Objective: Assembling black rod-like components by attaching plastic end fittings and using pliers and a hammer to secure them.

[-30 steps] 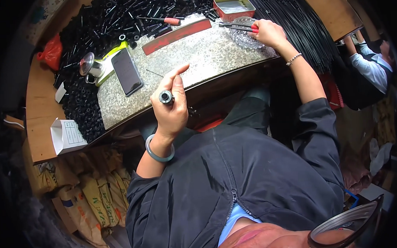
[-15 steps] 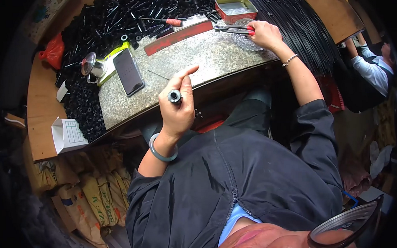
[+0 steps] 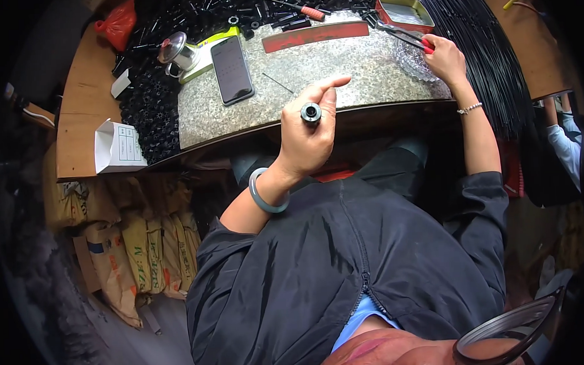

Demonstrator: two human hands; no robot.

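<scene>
My left hand (image 3: 306,137) is raised over the near edge of the speckled stone slab (image 3: 339,71), holding a small black tube-shaped part (image 3: 311,112) between thumb and fingers, its open end facing up and the index finger stretched out. A grey bangle sits on that wrist. My right hand (image 3: 445,60) reaches to the far right of the slab and grips red-handled pliers (image 3: 406,37), whose jaws point toward a red metal tin (image 3: 404,12). A thin bracelet is on that wrist.
A dark phone (image 3: 231,69) lies on the slab's left, beside a small metal pot (image 3: 175,50). Heaps of black parts (image 3: 149,104) surround the slab, long black rods (image 3: 487,53) lie right. A red ruler (image 3: 316,35), white box (image 3: 116,147), another person's sleeve (image 3: 564,144).
My left hand has lifted slightly and shifted right with the black part. My right hand has moved with the pliers closer to the red tin.
</scene>
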